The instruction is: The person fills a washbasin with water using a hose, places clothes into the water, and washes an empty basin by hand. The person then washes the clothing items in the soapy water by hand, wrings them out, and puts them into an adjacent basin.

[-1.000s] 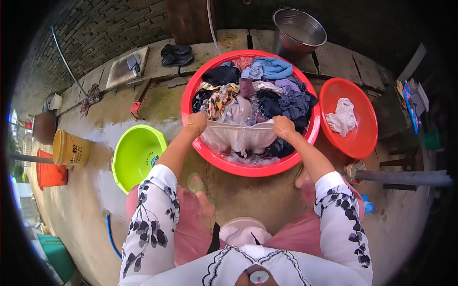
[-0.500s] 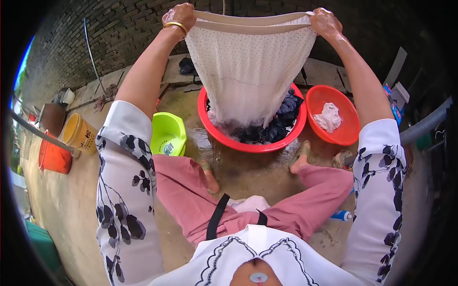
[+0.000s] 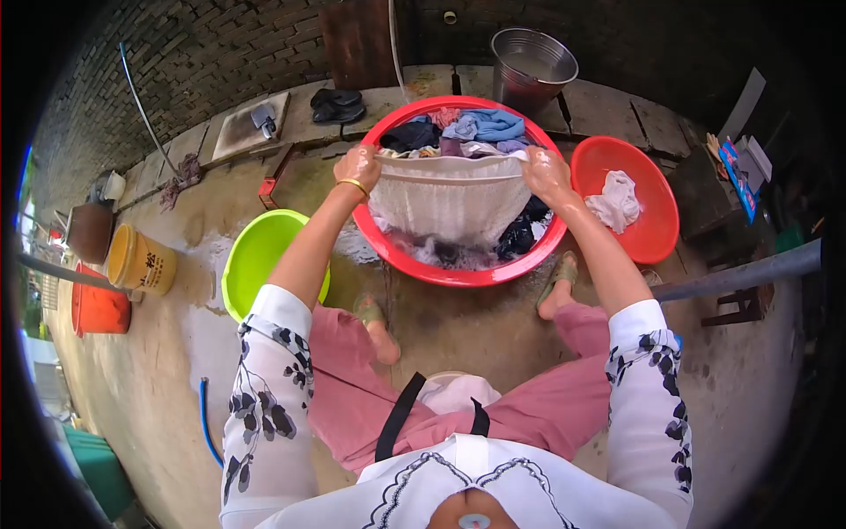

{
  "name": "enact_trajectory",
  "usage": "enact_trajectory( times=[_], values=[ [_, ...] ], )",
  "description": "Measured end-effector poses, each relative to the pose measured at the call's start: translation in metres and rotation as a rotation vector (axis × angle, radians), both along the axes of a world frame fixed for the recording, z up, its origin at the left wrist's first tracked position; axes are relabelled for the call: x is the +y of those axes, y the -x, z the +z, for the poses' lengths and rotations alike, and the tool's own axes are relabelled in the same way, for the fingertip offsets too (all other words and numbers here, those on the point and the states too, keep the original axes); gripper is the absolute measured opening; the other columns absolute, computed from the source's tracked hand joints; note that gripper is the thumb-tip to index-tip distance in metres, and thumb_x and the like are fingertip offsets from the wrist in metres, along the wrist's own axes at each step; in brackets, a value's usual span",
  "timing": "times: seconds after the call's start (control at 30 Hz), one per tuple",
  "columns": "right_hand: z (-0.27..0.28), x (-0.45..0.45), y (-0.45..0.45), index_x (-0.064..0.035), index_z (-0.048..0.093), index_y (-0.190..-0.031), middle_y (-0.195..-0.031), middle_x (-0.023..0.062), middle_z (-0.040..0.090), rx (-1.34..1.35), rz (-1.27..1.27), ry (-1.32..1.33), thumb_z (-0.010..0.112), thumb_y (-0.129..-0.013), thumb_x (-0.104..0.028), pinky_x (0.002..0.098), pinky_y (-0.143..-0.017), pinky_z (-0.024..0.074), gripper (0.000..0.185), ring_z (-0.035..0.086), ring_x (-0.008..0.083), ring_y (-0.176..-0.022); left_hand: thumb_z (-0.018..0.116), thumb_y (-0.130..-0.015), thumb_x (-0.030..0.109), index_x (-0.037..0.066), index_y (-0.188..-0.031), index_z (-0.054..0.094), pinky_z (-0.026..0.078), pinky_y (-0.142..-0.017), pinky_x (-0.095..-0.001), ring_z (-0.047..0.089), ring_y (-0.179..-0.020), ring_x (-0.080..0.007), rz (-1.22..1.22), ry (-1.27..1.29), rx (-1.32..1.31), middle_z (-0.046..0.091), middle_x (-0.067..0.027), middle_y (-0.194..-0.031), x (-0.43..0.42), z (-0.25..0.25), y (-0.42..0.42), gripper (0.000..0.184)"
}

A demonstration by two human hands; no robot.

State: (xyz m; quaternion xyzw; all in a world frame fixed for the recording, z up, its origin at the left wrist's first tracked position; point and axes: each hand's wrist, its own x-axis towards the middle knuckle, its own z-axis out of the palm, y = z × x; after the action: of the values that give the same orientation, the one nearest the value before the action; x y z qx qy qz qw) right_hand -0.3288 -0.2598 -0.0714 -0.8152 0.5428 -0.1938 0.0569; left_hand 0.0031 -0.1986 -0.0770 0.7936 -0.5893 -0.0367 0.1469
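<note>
A wet white garment [image 3: 449, 198] is stretched by its waistband over the large red tub [image 3: 458, 277]. My left hand [image 3: 358, 169] is closed on the left end of the waistband, and my right hand [image 3: 546, 176] grips the right end. The garment's lower part hangs down into sudsy water. Behind it in the tub lie dark clothes [image 3: 410, 135], a blue cloth [image 3: 486, 123] and a small pink cloth [image 3: 443, 116]. The lower edge of the garment is hidden in the foam.
An orange-red basin [image 3: 656, 231] holding a white cloth [image 3: 616, 201] stands right of the tub. A metal bucket [image 3: 534, 69] is behind. To the left are a green basin [image 3: 256, 264], a yellow bucket [image 3: 141, 260] and a red bucket [image 3: 100, 309].
Both hands lifted the white garment high out of the tub, then lowered it back over the water. Their grip on the waistband has stayed.
</note>
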Motion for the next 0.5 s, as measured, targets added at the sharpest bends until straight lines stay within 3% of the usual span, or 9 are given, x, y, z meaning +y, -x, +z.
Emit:
enact_trajectory(
  times=[0.03,0.1,0.13,0.2,0.27,0.37,0.4,0.43,0.5],
  values=[
    [-0.036,0.003,-0.006,-0.0032,0.058,-0.081,-0.083,0.0235,0.062,0.015,-0.055,-0.101,0.048,-0.075,-0.019,0.0498,-0.068,0.0472,0.019,0.061,0.0395,-0.081,0.048,-0.076,0.019,0.011,-0.092,0.062,0.047,-0.076,-0.0457,0.060,-0.090,-0.0347,-0.050,-0.035,0.005,0.061,-0.0155,-0.100,0.006,-0.040,0.000,0.023],
    [-0.117,0.003,-0.013,-0.0039,0.055,-0.089,-0.080,0.0206,0.061,-0.032,-0.013,-0.037,0.049,-0.077,-0.016,0.0516,-0.064,0.0472,0.018,0.060,0.0409,-0.075,0.048,-0.077,0.015,0.013,-0.096,0.062,0.046,-0.077,-0.0481,0.054,-0.104,-0.0350,-0.063,-0.159,-0.021,0.056,-0.0119,-0.111,0.009,-0.109,0.006,0.023],
    [-0.141,0.007,-0.021,-0.0058,0.053,-0.097,-0.087,0.0197,0.059,-0.002,-0.008,-0.112,0.050,-0.078,-0.015,0.0519,-0.067,0.0469,0.021,0.058,0.0398,-0.083,0.048,-0.078,0.013,0.015,-0.098,0.062,0.045,-0.079,-0.0504,0.050,-0.111,-0.0358,-0.076,-0.206,-0.040,0.053,-0.0111,-0.119,0.009,-0.142,0.008,0.024],
    [-0.160,0.015,-0.055,-0.0135,0.047,-0.122,-0.116,0.0205,0.046,0.066,-0.001,-0.389,0.054,-0.077,-0.015,0.0547,-0.081,0.0413,0.045,0.044,0.0353,-0.112,0.052,-0.078,0.010,0.021,-0.112,0.058,0.043,-0.081,-0.0557,0.039,-0.120,-0.0361,-0.127,-0.298,-0.109,0.040,-0.0087,-0.135,0.014,-0.163,0.007,0.037],
    [-0.217,0.028,-0.075,-0.0184,0.038,-0.133,-0.136,0.0240,0.031,0.139,0.064,-0.411,0.052,-0.079,-0.014,0.0643,-0.093,0.0279,0.056,0.026,0.0399,-0.128,0.052,-0.080,0.012,0.025,-0.125,0.048,0.037,-0.084,-0.0649,0.026,-0.127,-0.0403,-0.145,-0.443,-0.029,0.024,-0.0094,-0.144,0.014,-0.226,0.024,0.047],
    [-0.278,0.036,-0.089,-0.0162,0.041,-0.130,-0.135,0.0241,0.034,0.206,0.154,-0.303,0.048,-0.081,-0.018,0.0687,-0.092,0.0217,0.050,0.027,0.0420,-0.128,0.048,-0.084,0.016,0.022,-0.129,0.041,0.034,-0.087,-0.0660,0.018,-0.130,-0.0414,-0.171,-0.532,-0.067,0.021,-0.0108,-0.144,0.016,-0.270,0.063,0.047],
    [-0.261,0.034,-0.106,-0.0144,0.046,-0.127,-0.133,0.0229,0.038,0.213,0.164,-0.316,0.047,-0.080,-0.018,0.0694,-0.091,0.0216,0.047,0.028,0.0424,-0.127,0.048,-0.084,0.016,0.022,-0.129,0.041,0.034,-0.087,-0.0660,0.018,-0.130,-0.0414,-0.183,-0.599,-0.047,0.021,-0.0108,-0.144,0.010,-0.253,0.051,0.047],
    [-0.277,0.032,-0.106,-0.0144,0.046,-0.127,-0.133,0.0229,0.038,0.217,0.166,-0.328,0.047,-0.080,-0.018,0.0694,-0.091,0.0216,0.047,0.028,0.0424,-0.127,0.047,-0.084,0.016,0.020,-0.127,0.042,0.033,-0.087,-0.0665,0.021,-0.129,-0.0414,-0.183,-0.616,-0.014,0.024,-0.0115,-0.143,0.011,-0.273,0.054,0.043],
    [-0.307,0.024,-0.107,-0.0108,0.055,-0.119,-0.127,0.0243,0.045,0.288,0.189,-0.404,0.050,-0.078,-0.022,0.0587,-0.100,0.0221,0.043,0.038,0.0377,-0.123,0.046,-0.084,0.016,0.019,-0.124,0.044,0.032,-0.087,-0.0670,0.024,-0.129,-0.0413,-0.180,-0.643,0.023,0.026,-0.0122,-0.143,0.000,-0.308,0.058,0.040]
  ],
)
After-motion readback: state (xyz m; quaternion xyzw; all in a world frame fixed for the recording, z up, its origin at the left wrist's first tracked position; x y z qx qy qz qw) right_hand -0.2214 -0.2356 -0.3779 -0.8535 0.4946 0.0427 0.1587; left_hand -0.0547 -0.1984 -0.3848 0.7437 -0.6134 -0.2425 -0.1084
